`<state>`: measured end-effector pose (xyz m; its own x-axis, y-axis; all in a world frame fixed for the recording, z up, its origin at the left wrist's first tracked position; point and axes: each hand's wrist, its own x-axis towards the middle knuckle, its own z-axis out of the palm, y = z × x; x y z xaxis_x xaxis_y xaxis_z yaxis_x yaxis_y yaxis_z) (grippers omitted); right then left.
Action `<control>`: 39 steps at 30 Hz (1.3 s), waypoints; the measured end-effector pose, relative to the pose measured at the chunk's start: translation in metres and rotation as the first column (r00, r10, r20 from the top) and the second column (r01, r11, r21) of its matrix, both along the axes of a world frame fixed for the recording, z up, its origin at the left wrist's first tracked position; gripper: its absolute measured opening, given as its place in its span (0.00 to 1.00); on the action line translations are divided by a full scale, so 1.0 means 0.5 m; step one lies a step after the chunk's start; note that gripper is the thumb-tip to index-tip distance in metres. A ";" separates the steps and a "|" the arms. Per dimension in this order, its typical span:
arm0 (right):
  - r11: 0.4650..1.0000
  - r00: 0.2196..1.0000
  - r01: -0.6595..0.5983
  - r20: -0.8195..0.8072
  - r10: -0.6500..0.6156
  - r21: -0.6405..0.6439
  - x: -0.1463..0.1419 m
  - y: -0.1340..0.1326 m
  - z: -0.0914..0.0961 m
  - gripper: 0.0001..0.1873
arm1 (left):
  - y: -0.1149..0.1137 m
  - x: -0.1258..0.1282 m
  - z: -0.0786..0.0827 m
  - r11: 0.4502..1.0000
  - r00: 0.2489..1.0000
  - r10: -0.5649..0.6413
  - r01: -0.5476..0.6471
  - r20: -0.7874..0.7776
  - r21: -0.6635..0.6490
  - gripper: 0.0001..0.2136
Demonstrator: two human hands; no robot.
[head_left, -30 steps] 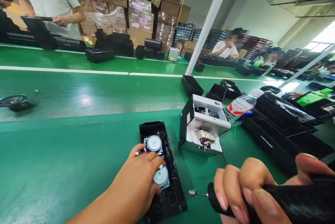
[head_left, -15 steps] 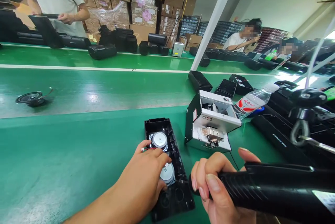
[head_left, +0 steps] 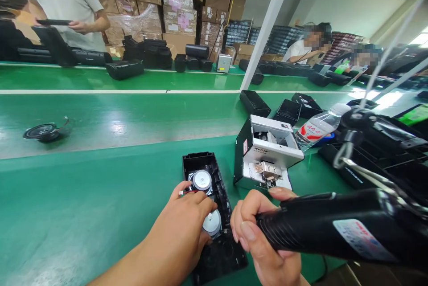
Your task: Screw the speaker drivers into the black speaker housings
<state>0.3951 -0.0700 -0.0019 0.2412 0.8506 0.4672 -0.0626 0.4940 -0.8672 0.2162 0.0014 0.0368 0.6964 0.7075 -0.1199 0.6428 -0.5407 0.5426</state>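
A black plastic speaker housing [head_left: 204, 163] lies open on the green table with two round silver-backed drivers [head_left: 201, 180] inside. My left hand [head_left: 189, 214] rests on the housing between the drivers, fingers curled and pressing down beside a thin red wire. My right hand [head_left: 259, 228] is wrapped round a black electric screwdriver [head_left: 331, 228], whose tip is hidden behind my fingers at the housing's right edge near the lower driver [head_left: 212, 222].
A white and black screw feeder box [head_left: 267, 152] stands right of the housing. A water bottle [head_left: 317, 124] and black housings [head_left: 368, 161] lie at right. A loose speaker driver [head_left: 43, 132] sits far left. Across the belt a person stands holding a black part; stacked cartons behind.
My right hand has brought the screwdriver leftward and down to the housing's right edge. My left hand stays pressed on the housing.
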 end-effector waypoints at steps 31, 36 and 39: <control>0.880 0.921 0.380 -0.028 -0.389 0.286 0.130 0.089 0.129 0.21 | 0.152 0.073 0.058 0.812 0.898 -0.364 0.437 -0.249 0.387 0.12; 0.909 0.927 0.357 0.042 -0.374 0.215 0.174 0.127 0.120 0.16 | 0.164 0.083 0.052 0.799 0.871 -0.388 0.481 -0.302 0.361 0.03; 0.915 0.930 0.350 0.046 -0.366 0.203 0.165 0.132 0.119 0.23 | 0.174 0.043 0.050 0.856 0.894 -0.277 0.397 -0.353 0.332 0.06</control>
